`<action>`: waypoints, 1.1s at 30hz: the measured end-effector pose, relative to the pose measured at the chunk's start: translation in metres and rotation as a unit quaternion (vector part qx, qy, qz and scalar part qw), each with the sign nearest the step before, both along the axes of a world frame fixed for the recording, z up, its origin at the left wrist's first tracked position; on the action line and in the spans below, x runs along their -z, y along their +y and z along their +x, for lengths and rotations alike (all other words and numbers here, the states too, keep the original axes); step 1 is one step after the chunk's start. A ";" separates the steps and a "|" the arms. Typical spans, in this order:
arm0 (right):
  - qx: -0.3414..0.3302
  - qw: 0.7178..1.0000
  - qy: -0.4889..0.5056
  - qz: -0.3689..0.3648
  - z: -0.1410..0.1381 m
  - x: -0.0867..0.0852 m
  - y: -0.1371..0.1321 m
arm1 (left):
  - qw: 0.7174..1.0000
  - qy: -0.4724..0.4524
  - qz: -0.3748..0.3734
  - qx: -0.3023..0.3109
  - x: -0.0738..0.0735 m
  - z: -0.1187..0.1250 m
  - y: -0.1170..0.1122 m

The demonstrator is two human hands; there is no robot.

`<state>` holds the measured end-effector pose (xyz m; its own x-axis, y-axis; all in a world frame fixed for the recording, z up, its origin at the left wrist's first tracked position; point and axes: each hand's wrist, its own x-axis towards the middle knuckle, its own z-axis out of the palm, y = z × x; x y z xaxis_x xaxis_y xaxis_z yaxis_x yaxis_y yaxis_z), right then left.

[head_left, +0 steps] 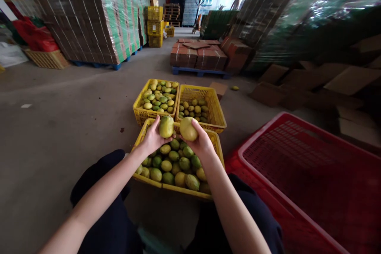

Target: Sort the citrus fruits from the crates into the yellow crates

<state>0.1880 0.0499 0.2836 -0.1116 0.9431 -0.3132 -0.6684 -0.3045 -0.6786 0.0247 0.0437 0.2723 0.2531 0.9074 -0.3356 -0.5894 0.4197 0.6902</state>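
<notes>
My left hand (pixel 153 138) is closed round a green-yellow lemon (pixel 166 126). My right hand (pixel 201 141) grips a paler yellow lemon (pixel 188 128). Both fruits are held side by side, almost touching, above the near yellow crate (pixel 175 189), which is filled with several green and yellow lemons. Beyond it stand two more yellow crates: the left one (pixel 138 112) heaped with lemons, the right one (pixel 218 116) only partly filled.
A large red crate (pixel 262 139) sits to my right on the concrete floor. A blue pallet of brown boxes (pixel 199 57) lies ahead, tall wrapped pallet stacks (pixel 95 12) at left, loose cardboard (pixel 351 81) at right. A person stands far back by the wall.
</notes>
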 end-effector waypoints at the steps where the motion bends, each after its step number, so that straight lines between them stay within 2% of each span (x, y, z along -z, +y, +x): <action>1: -0.005 1.000 0.005 -0.015 -0.001 -0.001 -0.001 | 1.000 -0.005 -0.005 -0.012 0.001 0.000 0.000; 6: 0.044 0.997 0.032 -0.059 -0.011 -0.001 -0.004 | 0.995 -0.062 -0.015 -0.079 0.002 0.001 0.001; 10: 0.057 0.995 0.035 -0.076 -0.017 0.001 -0.004 | 0.975 -0.113 -0.039 -0.188 0.004 0.002 0.007; 12: 0.063 0.994 0.031 -0.080 -0.018 0.003 -0.002 | 0.967 -0.122 -0.051 -0.215 0.008 0.003 0.010; 18: 0.026 0.989 -0.006 -0.142 -0.021 0.010 -0.001 | 0.975 -0.121 -0.078 -0.166 0.016 0.007 0.008; 24: 0.029 0.993 0.021 -0.111 -0.019 0.007 -0.005 | 0.977 -0.097 -0.076 -0.173 0.011 0.003 0.006; 28: 0.023 0.992 0.035 -0.118 -0.017 0.009 -0.002 | 0.980 -0.134 -0.080 -0.119 0.015 0.003 0.007; 31: 0.021 0.989 0.032 -0.143 -0.019 0.014 0.001 | 0.980 -0.144 -0.081 -0.108 0.015 0.005 0.007; 33: 0.044 0.985 0.018 -0.165 -0.021 0.014 0.001 | 0.980 -0.144 -0.086 -0.108 0.012 0.006 0.006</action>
<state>0.1668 0.0509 0.2692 -0.0509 0.7975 -0.6011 -0.7241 -0.4440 -0.5278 0.0303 0.0494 0.2601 0.1670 0.8869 -0.4306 -0.8374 0.3582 0.4130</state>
